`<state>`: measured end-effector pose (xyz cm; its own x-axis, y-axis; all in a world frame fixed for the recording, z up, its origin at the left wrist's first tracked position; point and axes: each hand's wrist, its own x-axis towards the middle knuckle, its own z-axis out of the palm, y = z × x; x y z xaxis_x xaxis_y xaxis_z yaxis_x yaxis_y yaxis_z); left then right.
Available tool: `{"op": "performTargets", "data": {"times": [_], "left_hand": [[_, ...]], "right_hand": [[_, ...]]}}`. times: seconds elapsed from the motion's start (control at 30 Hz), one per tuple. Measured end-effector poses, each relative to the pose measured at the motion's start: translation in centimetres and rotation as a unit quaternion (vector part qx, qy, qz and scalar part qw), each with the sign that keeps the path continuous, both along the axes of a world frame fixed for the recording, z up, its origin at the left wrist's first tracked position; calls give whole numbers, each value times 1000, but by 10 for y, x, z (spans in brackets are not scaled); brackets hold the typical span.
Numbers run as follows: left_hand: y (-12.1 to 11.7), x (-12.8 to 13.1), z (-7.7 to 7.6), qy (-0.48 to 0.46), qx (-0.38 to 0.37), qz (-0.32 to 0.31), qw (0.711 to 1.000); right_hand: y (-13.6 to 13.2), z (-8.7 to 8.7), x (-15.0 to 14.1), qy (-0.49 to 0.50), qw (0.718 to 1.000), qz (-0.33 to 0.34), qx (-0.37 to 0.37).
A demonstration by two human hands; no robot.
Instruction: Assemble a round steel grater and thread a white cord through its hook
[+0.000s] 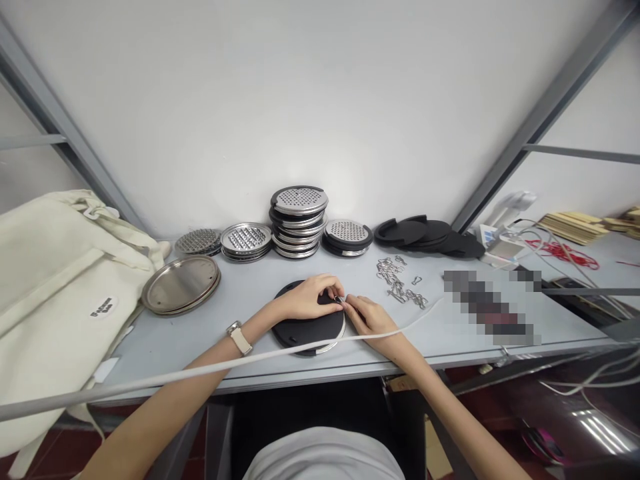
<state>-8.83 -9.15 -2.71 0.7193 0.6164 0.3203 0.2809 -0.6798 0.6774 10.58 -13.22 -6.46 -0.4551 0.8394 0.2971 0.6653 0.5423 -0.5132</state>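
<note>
A round black disc [305,332] with a silvery rim on its right lies near the table's front edge. My left hand [315,299] rests over the disc's upper part, thumb and forefinger closed at its right edge. There they pinch a small metal clip [339,300], mostly covered by fingers. My right hand [367,317] is closed on the same clip from the right, its fingertips against those of my left hand. Which part of the clip each hand holds is hidden. Several similar loose metal clips [397,283] are scattered right of my right hand.
Behind stand a tall stack of round graters [299,220], lower grater stacks [246,240] and black discs [417,233]. Metal plates [181,283] lie left, beside a cream bag [60,287]. A white cable [200,369] crosses in front of my forearms.
</note>
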Motion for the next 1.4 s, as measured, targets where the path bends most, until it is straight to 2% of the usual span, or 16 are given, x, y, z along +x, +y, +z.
{"op": "performTargets", "data": {"times": [0.77,1.2,1.4], "left_hand": [[0,0,1,0,-25,9,1000],[0,0,1,-5,-38,2,999],[0,0,1,1,-32,1,999]], "right_hand": [[-4,4,-1,1,1000,-20,-7],[-3,4,0,73,995,-54,-49],[-4,6,0,59,997,-38,-41]]}}
